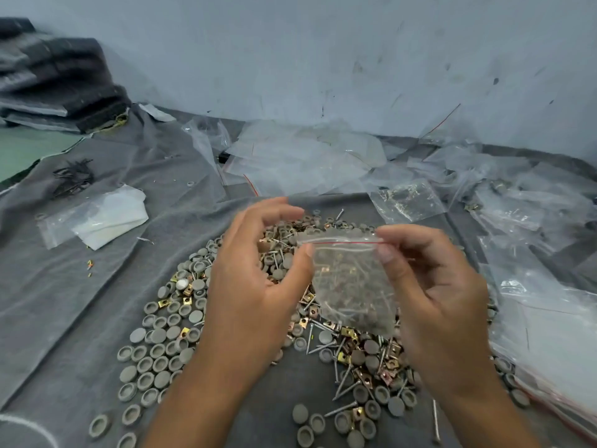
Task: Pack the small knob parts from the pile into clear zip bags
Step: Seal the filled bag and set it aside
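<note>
A grey cloth (97,286) covers the work surface. On it, under and around both hands, spreads the pile (168,344) of grey knob caps, brass clips and screws. Behind the pile and to its right lie heaps of empty bags (300,156); far left of it sits a flat bag holding white sheets (106,218).

Above the pile's middle hangs a filled zip bag (352,286), its red seal line uppermost. The left hand (255,286) pinches the bag's top left corner with its thumb, the other fingers curved above it. The right hand (442,299) pinches the top right corner between thumb and forefinger.
</note>
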The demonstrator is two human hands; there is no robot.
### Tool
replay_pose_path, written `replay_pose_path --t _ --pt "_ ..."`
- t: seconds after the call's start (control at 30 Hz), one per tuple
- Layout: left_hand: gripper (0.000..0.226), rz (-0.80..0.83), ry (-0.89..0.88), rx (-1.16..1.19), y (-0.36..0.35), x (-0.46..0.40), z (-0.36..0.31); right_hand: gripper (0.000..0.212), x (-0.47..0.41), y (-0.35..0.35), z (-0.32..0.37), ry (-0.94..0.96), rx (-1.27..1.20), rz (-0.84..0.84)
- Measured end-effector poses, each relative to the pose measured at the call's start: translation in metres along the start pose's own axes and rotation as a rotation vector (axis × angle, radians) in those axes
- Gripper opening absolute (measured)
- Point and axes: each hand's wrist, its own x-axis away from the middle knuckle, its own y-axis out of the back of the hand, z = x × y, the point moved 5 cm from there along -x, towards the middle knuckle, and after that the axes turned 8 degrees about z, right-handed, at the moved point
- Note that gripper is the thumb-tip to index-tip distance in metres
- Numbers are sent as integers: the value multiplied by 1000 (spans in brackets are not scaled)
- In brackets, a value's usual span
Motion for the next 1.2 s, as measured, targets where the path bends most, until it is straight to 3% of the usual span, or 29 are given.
replay_pose_path --t 0.1,0.2,0.57,0.77,1.2 --pt "41 178 104 234 -11 -1 9 18 1 2 0 -29 -151 -25" --pt "42 258 116 301 -20 1 8 25 3 2 -1 -48 -206 -8" --pt "34 188 103 476 -19 0 0 23 8 -12 -1 -74 -304 42" --pt "37 188 112 496 -16 0 -2 33 10 -17 -7 -118 -332 103" --pt "42 191 111 617 -21 -2 -3 26 10 -10 -11 -142 -455 -1"
